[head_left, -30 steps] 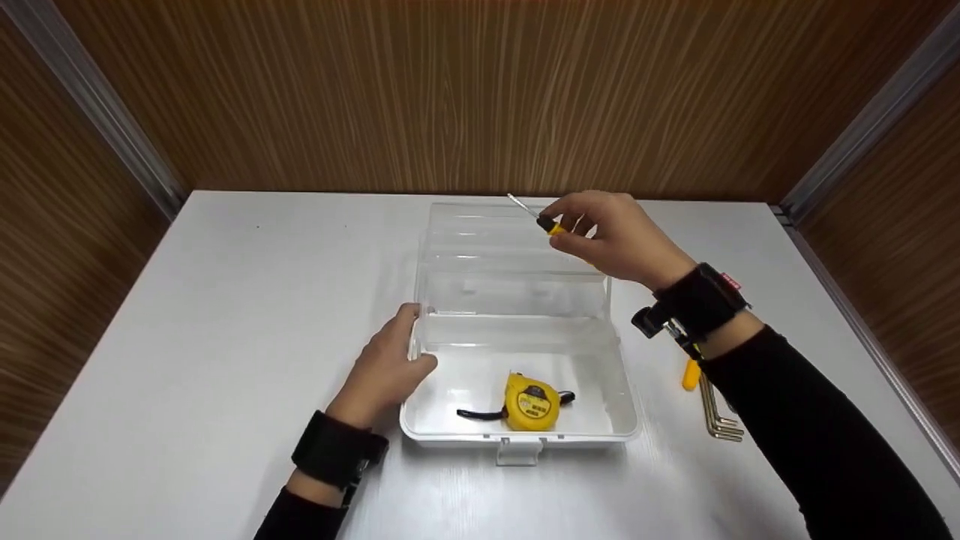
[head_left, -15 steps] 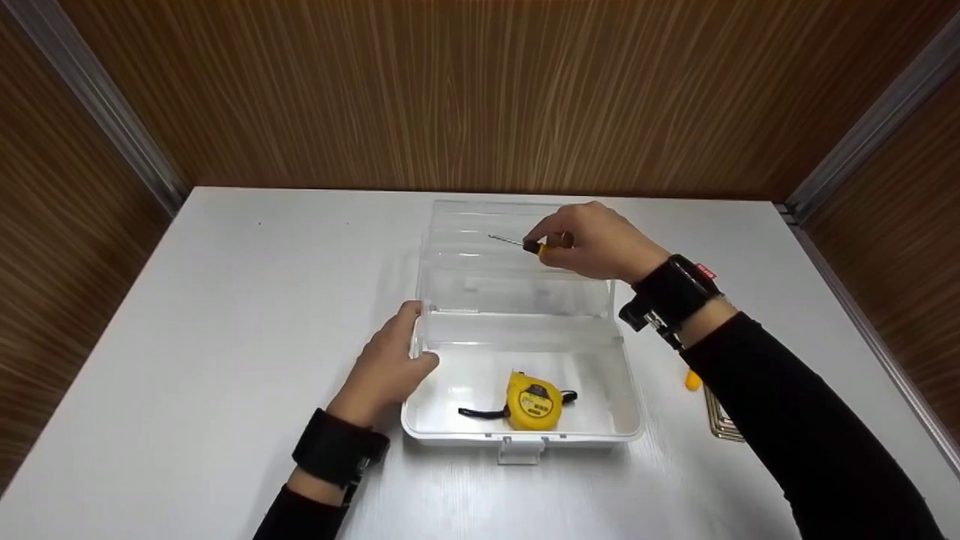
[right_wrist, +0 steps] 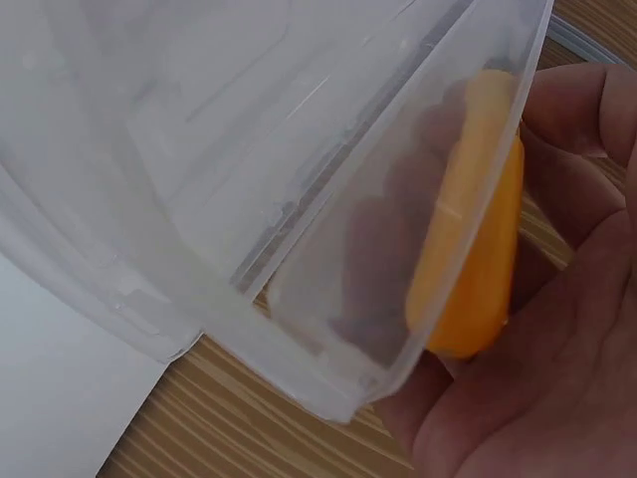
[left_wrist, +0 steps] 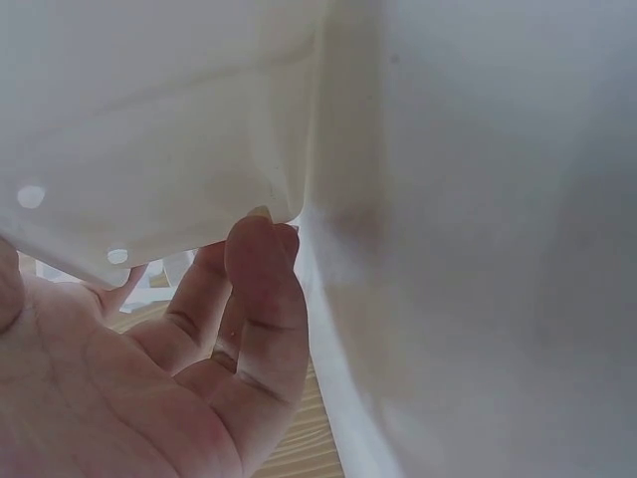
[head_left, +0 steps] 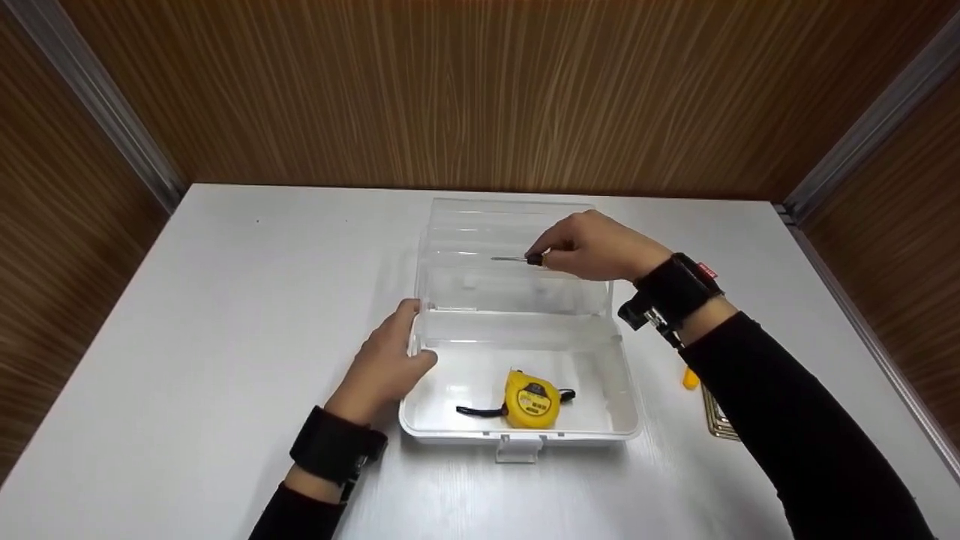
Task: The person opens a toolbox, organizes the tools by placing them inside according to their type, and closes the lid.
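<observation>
Holding a screwdriver (head_left: 525, 259) pinched in the right hand (head_left: 596, 247) over the open box (head_left: 517, 352), tape measure (head_left: 531, 400) already inside, left hand (head_left: 384, 365) apparently bracing the rim, tools remain outside.

— Open ground? 
— White table (head_left: 225, 315), left half bare, free passage up to the clear box (head_left: 600, 420). 
— Obstructions? 
— Box lid (head_left: 510, 225) laid back behind the tray; left hand (head_left: 384, 367) against the tray's left wall; right hand (head_left: 592, 246) with screwdriver (head_left: 517, 259) above the lid. Inside, tape measure (head_left: 531, 401) near the front wall; room either side. Right of the box, hex keys (head_left: 718, 420) under the sleeve. Wood panels close three sides.
</observation>
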